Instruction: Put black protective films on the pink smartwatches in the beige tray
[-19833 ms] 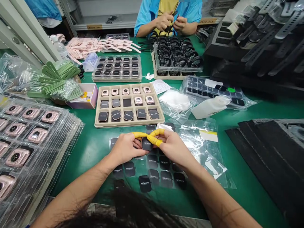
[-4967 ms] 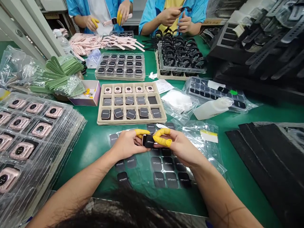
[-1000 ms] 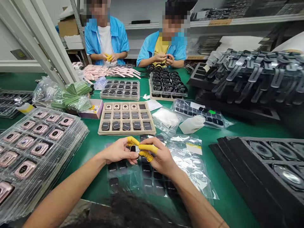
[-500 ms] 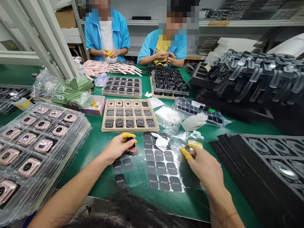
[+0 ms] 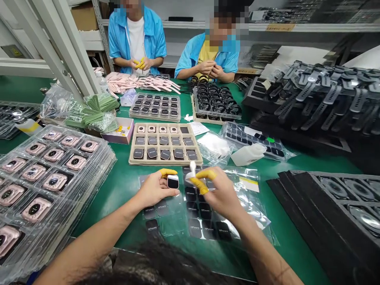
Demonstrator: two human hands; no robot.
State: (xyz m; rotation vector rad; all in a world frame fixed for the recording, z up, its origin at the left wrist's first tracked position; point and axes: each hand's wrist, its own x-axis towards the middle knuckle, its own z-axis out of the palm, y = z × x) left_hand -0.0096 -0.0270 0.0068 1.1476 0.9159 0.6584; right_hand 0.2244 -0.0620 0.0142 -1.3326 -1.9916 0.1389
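My left hand (image 5: pixel 154 188), with a yellow finger cot, grips a small square watch body (image 5: pixel 172 181) with its dark glossy screen facing up. My right hand (image 5: pixel 219 191), yellow cots on thumb and forefinger, pinches a small white cloth (image 5: pixel 192 170) just right of the watch. Both hands hover over a clear sheet of black screen stickers (image 5: pixel 198 213) on the green table. Beyond them stands a beige tray (image 5: pixel 165 160) holding watch bodies, most with stickers on.
Stacked clear trays of pink watch bodies (image 5: pixel 44 178) fill the left. Black foam trays (image 5: pixel 332 198) lie right. A white bottle (image 5: pixel 248 153), plastic bags (image 5: pixel 215 144), green straps (image 5: pixel 95 113) and further trays sit behind. Two people in blue (image 5: pixel 136 35) work opposite.
My right hand came back from the plastic bags on the right with the white cloth and now sits beside the watch body. The left hand still holds the watch.
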